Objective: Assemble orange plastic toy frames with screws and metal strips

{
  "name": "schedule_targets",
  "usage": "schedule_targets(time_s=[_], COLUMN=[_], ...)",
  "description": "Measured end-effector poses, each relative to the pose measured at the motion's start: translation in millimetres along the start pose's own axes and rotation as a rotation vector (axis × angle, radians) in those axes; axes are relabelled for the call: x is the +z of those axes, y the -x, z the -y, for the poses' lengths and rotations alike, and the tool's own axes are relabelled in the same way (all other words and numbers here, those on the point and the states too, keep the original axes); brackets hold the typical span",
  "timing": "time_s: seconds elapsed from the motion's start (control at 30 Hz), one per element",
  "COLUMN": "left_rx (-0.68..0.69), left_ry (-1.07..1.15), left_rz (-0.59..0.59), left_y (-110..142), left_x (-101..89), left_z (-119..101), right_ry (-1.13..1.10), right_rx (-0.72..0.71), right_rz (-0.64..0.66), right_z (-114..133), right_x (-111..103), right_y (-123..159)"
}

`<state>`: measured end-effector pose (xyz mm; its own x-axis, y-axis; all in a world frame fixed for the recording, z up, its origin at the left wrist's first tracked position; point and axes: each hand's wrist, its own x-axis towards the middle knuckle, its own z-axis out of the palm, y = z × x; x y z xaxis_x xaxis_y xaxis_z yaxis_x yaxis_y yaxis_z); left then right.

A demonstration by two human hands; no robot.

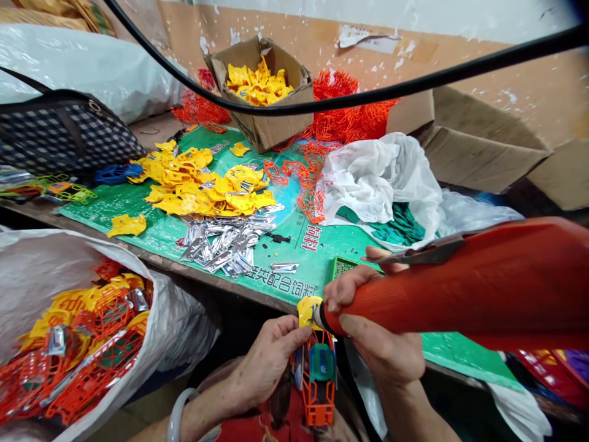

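Note:
My left hand (269, 350) pinches a toy car body, an orange lattice frame (318, 412) with a green piece (322, 362) in its middle and a yellow shell part (306, 309) at its far end. In my right hand (389, 347) is a thick red power screwdriver (464, 288), fingers wrapped round its front. Its nose presses against the yellow part, hiding the exact contact point. A pile of yellow shell parts (184, 178) lies on the bench, with silver strips (225, 245) in front of it.
A white sack (179, 313) of finished-looking car bodies stands at the left. Behind are a carton (262, 126) of yellow parts, orange frames (340, 120) and a white bag (381, 172) with green pieces. A black cable (276, 110) hangs across the view.

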<state>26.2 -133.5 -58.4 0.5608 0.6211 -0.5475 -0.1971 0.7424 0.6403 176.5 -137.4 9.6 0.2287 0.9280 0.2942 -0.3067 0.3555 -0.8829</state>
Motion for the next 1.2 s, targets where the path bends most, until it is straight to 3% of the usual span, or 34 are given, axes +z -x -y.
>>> schedule_targets(time_s=[0.5,0.77,1.0,1.1,1.2], left_rx=[0.046,0.064,0.099,0.132,0.225], left_ry=[-0.027,-0.018,-0.001,0.003,-0.108], left_rz=[-0.02,-0.027,-0.044,-0.067,-0.113], left_y=[3,2,3,3,10], left_x=[12.7,8.9,5.9,9.3,14.4], left_z=[-9,-3,-15,-23,-25], right_ry=[0.132,0.098,0.002,0.114,0.294], right_rx=[0.052,0.053,-0.003,0.055,0.065], right_rz=[0.027,0.003,-0.002,0.028,0.085], right_z=[1,-2,24,28,15], right_x=[-1,3,-2,-10,-14], right_y=[-2,-4,-10,-8,-5])
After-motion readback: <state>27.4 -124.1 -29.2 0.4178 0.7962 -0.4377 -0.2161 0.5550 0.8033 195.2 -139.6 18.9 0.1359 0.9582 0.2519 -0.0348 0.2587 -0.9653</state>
